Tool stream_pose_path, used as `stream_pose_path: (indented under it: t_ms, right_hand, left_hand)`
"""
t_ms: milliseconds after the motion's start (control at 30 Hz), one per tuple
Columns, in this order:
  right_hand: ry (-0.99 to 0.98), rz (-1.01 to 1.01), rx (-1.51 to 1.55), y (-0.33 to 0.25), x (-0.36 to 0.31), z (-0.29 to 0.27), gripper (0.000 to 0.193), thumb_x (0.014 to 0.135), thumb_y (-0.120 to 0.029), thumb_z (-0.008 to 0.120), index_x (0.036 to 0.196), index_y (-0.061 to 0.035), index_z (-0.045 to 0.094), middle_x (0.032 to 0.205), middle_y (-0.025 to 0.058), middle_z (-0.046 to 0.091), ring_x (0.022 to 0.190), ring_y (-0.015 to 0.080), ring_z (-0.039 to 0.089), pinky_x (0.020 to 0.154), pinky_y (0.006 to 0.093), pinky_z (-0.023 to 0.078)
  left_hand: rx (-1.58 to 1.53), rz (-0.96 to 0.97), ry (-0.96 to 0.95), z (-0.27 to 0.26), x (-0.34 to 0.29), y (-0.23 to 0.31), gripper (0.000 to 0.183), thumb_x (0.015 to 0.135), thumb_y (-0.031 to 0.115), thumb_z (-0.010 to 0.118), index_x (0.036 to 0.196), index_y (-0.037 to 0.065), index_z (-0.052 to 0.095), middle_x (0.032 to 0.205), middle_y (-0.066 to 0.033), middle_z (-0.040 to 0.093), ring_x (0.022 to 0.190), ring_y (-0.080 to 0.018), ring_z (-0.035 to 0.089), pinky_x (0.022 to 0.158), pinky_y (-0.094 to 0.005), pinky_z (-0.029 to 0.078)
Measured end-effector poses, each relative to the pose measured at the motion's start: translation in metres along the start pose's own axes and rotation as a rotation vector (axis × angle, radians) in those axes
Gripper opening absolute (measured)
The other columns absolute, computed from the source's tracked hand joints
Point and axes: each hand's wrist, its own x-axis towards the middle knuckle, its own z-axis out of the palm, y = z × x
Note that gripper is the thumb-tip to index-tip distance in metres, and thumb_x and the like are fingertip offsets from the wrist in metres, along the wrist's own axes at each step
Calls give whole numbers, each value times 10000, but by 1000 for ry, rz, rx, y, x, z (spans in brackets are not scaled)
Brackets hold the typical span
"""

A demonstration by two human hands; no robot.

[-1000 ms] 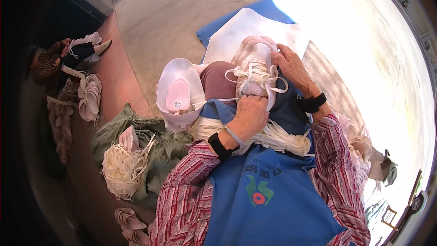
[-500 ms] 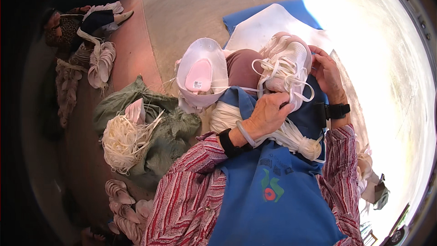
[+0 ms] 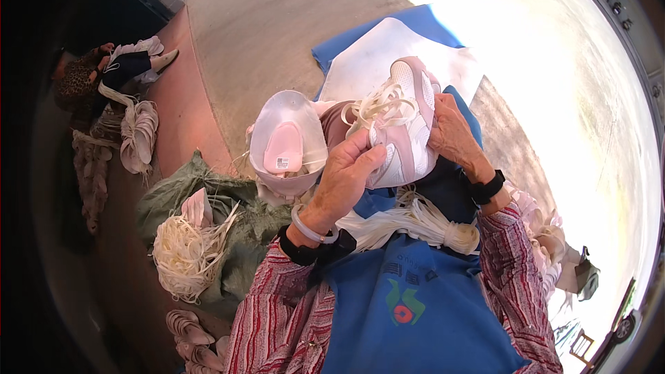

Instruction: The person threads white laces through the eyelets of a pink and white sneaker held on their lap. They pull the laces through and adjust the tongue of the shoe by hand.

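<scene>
In front of me, both hands hold a white and pink sneaker upper (image 3: 409, 140) up above my lap, tilted on its side. Its loose cream laces (image 3: 383, 106) bunch toward the left. My left hand (image 3: 346, 170) pinches the lower left edge between thumb and fingers. On the opposite side, my right hand (image 3: 451, 135) is closed around the edge, some fingertips hidden behind it. Just left of my hands lies another upper (image 3: 289, 135), pale, with a pink panel inside. A bundle of cream laces (image 3: 422, 225) rests on my lap below the held upper.
At left, a tangle of cream laces (image 3: 183, 256) lies on a green sack (image 3: 260, 235). Stacked shoe pieces (image 3: 190, 329) sit at the lower left, more pieces (image 3: 533, 225) at my right. White and blue sheets (image 3: 367, 52) lie ahead. A seated person (image 3: 104, 76) works at far left.
The sneaker upper has been turned, so its laces now face left and its side shows. My left hand has shifted from the laces to the lower left edge.
</scene>
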Motion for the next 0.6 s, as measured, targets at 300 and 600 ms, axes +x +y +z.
stream_pose_path:
  t_ms: [300,600]
  right_hand:
    - [3,74,-44,-6,19,2,567,727,-246,704,1216,21,597,1220,326,500,1149,430,497,992,432,428]
    - [7,94,16,-20,12,1,483,768,-196,655,1179,54,603,1161,285,568,1110,397,528,973,412,433]
  left_hand:
    - [23,85,145,-17,-7,26,316,967,149,492,1200,-39,591,1017,-50,658,850,-70,618,735,-211,508]
    - [-23,121,247,-34,7,26,308,966,169,500,1164,-46,598,894,-52,681,715,-73,638,570,-203,504]
